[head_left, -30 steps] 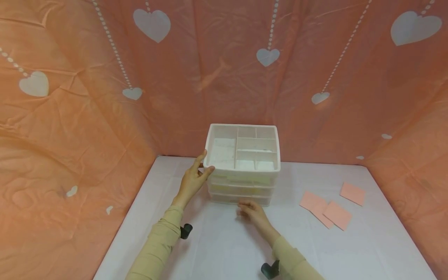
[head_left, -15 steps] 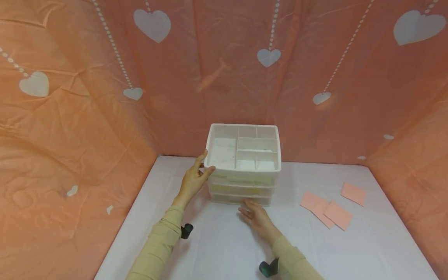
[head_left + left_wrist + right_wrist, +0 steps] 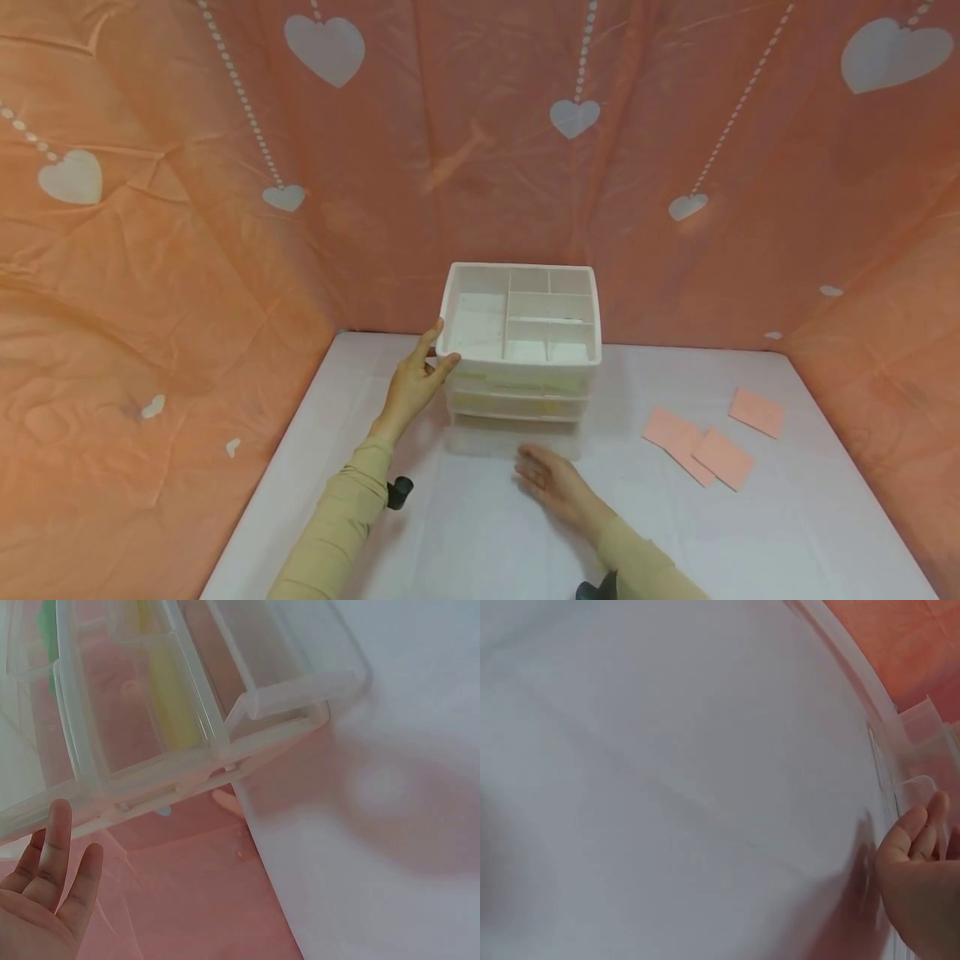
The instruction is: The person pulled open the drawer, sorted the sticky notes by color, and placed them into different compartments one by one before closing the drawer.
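the bottom drawer (image 3: 514, 439) slid out since the earlier frame – right hand (image 3: 552, 484) drew back, fingers loose and apart, while left hand (image 3: 415, 385) clasped the organizer (image 3: 521, 364) corner – so opening was underway.

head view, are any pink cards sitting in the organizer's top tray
No, the pink cards lie on the table to the right of the organizer, outside its tray.
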Available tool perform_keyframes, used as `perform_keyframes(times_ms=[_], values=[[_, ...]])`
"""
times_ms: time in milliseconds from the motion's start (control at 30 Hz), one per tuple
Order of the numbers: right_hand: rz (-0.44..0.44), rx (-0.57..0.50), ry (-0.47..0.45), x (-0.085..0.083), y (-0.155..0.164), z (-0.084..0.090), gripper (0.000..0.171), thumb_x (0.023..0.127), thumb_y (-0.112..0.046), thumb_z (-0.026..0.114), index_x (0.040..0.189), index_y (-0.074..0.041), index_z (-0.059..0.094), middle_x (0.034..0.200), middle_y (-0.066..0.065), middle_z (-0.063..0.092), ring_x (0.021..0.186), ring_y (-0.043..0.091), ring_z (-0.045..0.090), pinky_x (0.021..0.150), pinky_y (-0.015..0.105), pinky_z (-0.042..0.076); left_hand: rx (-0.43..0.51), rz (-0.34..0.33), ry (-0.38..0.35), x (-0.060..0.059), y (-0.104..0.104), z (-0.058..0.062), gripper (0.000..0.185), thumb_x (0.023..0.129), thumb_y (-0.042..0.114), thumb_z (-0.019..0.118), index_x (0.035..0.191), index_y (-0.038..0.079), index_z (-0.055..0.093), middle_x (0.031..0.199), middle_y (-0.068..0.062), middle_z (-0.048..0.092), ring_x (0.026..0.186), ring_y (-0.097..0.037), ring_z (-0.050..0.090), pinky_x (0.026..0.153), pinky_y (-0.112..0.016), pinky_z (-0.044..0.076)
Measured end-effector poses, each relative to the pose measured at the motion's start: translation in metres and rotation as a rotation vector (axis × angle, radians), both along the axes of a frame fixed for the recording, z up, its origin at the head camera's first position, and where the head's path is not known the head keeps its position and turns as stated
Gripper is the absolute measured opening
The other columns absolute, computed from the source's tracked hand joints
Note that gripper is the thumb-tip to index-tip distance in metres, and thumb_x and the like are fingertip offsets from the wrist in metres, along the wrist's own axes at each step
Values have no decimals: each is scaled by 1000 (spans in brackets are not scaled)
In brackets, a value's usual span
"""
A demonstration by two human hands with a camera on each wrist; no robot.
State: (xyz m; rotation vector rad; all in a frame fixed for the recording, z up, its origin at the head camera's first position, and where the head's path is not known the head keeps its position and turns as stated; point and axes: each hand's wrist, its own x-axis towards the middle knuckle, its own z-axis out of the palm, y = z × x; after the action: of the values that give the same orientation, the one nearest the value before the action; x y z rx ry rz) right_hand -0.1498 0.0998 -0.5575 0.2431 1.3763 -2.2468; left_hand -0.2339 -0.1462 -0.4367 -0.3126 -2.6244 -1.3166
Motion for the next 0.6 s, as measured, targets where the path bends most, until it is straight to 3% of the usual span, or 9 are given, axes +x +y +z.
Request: perform_keyframes(times_ms=[100,233,367,600], values=[[12,-28,-37,6,3,2,53,97,-31,47,137,1,34,130,10,53,107,14,58,102,33,43,0,0,-5,0,0,0,62,90,44,57,144,41,27,121,-22,57,71,-17,60,65,-29,48],[33,-32,-68,13,5,3,36,95,-39,50,118,-11,52,111,-5,58,100,10,60,96,28,46,-1,-2,-6,0,0,0,62,90,44,57,144,40,27,121,-22,57,71,-17,60,65,-29,48],[66,-8,-64,22,6,5,37,95,-43,48,113,-12,54,108,-6,58,98,10,60,94,26,47,1,-1,-6,0,1,0,62,91,43,57,144,40,27,121,-21,57,72,-18,60,64,-29,48],[114,-42,-123,42,4,10,25,95,-36,50,107,-15,57,101,-9,64,88,5,61,84,21,50,-2,2,-2,1,1,1,61,91,42,57,145,39,27,120,-21,57,72,-18,60,65,-29,48]])
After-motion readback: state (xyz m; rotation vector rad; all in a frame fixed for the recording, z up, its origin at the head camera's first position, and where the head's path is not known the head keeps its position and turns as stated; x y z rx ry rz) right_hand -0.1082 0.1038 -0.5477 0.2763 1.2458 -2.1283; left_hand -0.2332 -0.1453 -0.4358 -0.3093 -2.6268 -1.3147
